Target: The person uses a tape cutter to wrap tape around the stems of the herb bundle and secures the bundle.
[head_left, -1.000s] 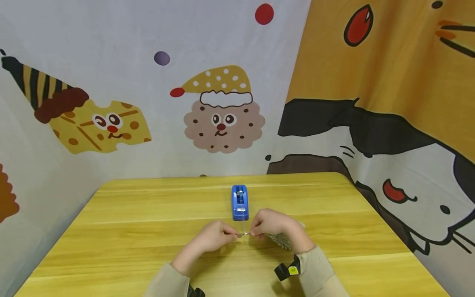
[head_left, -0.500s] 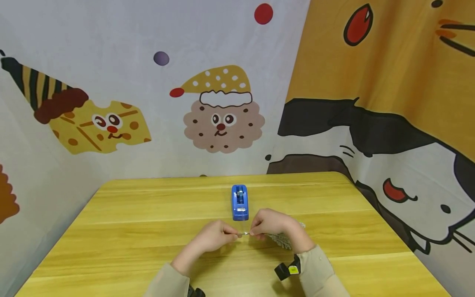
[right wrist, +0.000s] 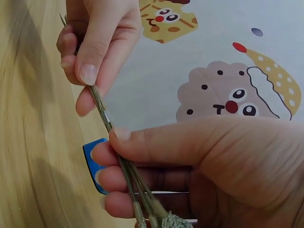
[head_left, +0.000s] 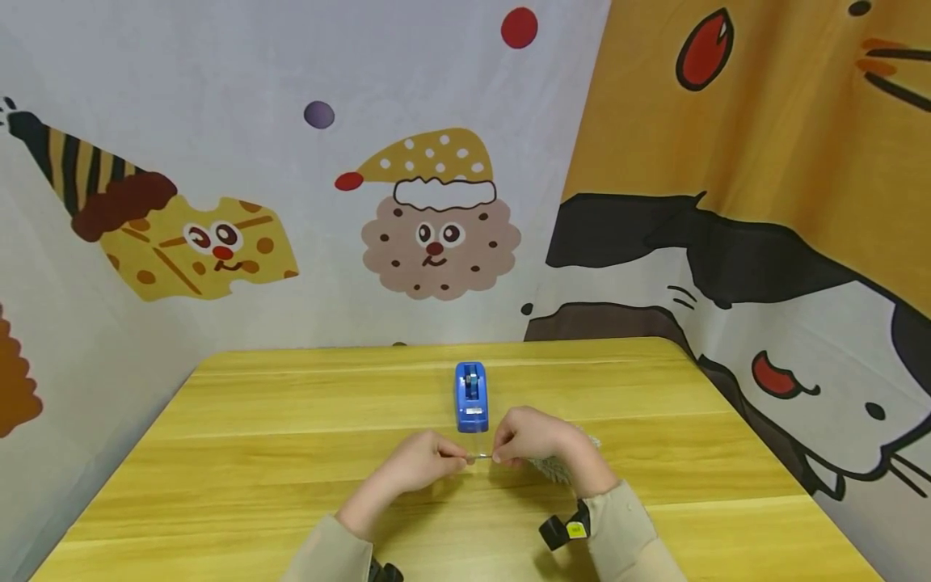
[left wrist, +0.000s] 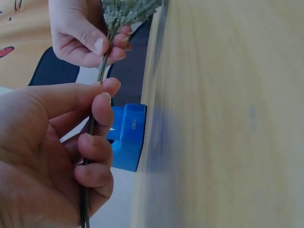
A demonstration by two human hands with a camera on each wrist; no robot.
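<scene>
A thin bundle of stems (head_left: pixel 482 457) stretches between the two hands, just in front of the blue tape dispenser (head_left: pixel 471 400). My left hand (head_left: pixel 423 462) pinches the bundle toward its bare ends, with fingers curled along it in the left wrist view. My right hand (head_left: pixel 529 436) holds it between thumb and fingers, closer to the pale green flower heads (left wrist: pixel 127 13), which the right forearm partly covers in the head view. A clear strip of tape (head_left: pixel 478 444) runs from the dispenser to the stems. Between the hands, a shiny band (right wrist: pixel 106 115) shows on them.
The yellow wood-grain table (head_left: pixel 291 412) extends to both sides of the hands. Behind it hangs a cloth backdrop (head_left: pixel 262 162) printed with cartoon figures. A black wrist camera (head_left: pixel 556 532) sits below the right sleeve.
Both hands stay almost in place on the stems. The flower heads beside the right wrist show at a slightly different angle, and the head view has shifted a little.
</scene>
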